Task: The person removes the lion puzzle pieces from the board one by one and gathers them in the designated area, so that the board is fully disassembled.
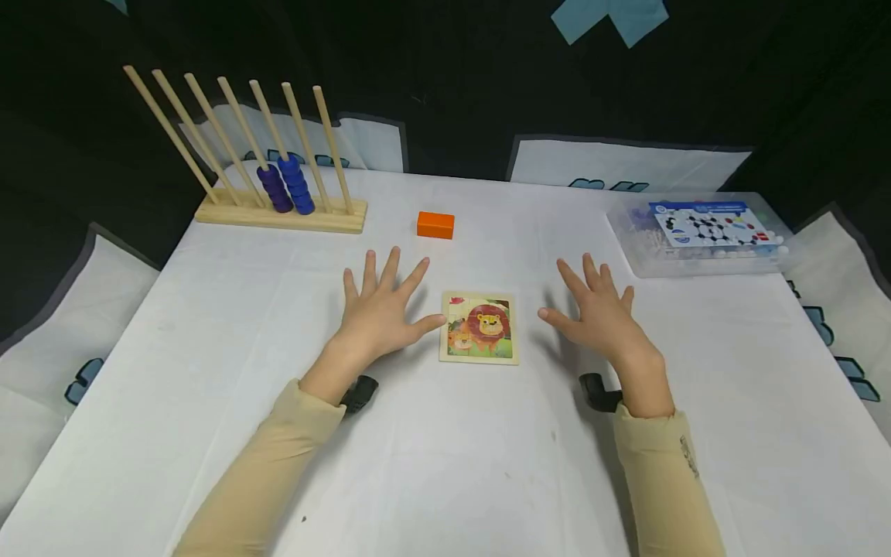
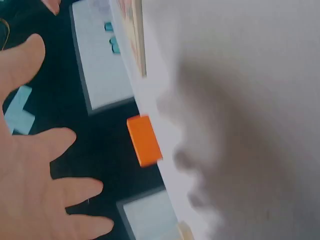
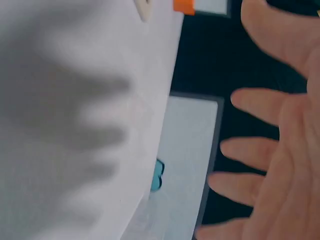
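A small square wooden picture puzzle (image 1: 479, 328) with a lion on it lies flat in the middle of the table. To its left my left hand (image 1: 381, 317) hovers with spread fingers, its thumb tip by the puzzle's left edge in the head view; whether they touch I cannot tell. My right hand (image 1: 597, 316) hovers to the right of the puzzle, fingers apart, holding nothing. Beyond the puzzle sits an orange block (image 1: 435, 225), which also shows past the fingers of the left hand (image 2: 45, 165) in the left wrist view.
A wooden peg rack (image 1: 278, 219) with purple and blue beads on two pegs stands at the back left. At the back right is a clear plastic box (image 1: 703, 263) with a molecule-printed card (image 1: 713, 224). Dark cloth (image 1: 459, 85) hangs behind the white table (image 1: 445, 480).
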`<action>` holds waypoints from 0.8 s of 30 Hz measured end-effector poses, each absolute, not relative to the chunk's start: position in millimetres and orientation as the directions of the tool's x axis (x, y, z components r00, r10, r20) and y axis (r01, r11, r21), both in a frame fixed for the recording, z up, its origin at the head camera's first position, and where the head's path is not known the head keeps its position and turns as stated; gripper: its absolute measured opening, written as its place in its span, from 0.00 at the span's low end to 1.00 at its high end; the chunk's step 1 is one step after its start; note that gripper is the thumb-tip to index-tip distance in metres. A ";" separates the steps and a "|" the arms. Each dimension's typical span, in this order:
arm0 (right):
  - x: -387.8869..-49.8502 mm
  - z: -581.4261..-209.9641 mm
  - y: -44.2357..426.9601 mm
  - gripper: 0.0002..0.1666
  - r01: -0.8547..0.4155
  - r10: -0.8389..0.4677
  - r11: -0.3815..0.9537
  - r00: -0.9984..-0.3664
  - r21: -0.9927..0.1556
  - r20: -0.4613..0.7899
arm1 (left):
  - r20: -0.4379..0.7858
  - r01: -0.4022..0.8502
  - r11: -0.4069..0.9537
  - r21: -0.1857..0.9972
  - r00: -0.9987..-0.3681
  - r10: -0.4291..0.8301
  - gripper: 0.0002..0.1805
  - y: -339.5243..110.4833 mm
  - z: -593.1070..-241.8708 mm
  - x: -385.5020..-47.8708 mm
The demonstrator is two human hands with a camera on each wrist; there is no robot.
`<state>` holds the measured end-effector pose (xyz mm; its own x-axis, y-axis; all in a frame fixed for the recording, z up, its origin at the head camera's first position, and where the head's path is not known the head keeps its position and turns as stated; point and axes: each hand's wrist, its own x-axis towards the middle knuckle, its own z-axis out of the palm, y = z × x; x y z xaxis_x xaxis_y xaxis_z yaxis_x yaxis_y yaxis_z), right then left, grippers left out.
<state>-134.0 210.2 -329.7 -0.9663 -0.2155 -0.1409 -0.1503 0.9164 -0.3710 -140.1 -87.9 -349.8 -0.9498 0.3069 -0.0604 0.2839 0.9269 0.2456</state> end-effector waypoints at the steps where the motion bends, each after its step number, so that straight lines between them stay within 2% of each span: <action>1: -136.2 -330.2 207.4 0.49 -0.169 -0.239 0.916 -0.958 -0.365 -0.156 | -0.083 0.297 0.922 0.249 -0.942 0.325 0.47 -84.9 -350.4 -140.4; 7: -152.8 -333.1 180.2 0.49 -0.314 -0.420 0.874 -0.872 -0.371 -0.251 | -0.267 0.328 0.910 0.256 -0.880 0.392 0.48 -68.7 -354.0 -143.6; 11: -165.0 -337.2 156.2 0.51 -0.393 -0.516 0.837 -0.797 -0.381 -0.313 | -0.352 0.332 0.922 0.200 -0.854 0.383 0.46 -61.8 -351.9 -138.1; 15: -174.9 -340.4 137.9 0.50 -0.450 -0.575 0.812 -0.730 -0.372 -0.371 | -0.406 0.415 0.902 0.121 -0.808 0.427 0.42 -51.5 -345.2 -119.4; 19: -180.7 -340.2 127.9 0.50 -0.488 -0.601 0.798 -0.685 -0.353 -0.412 | -0.376 0.545 0.832 0.105 -0.753 0.540 0.37 -40.5 -346.4 -103.2; 24: -184.9 -341.1 114.9 0.50 -0.501 -0.574 0.817 -0.668 -0.285 -0.473 | -0.312 0.602 0.793 0.089 -0.740 0.596 0.36 -37.0 -354.1 -100.6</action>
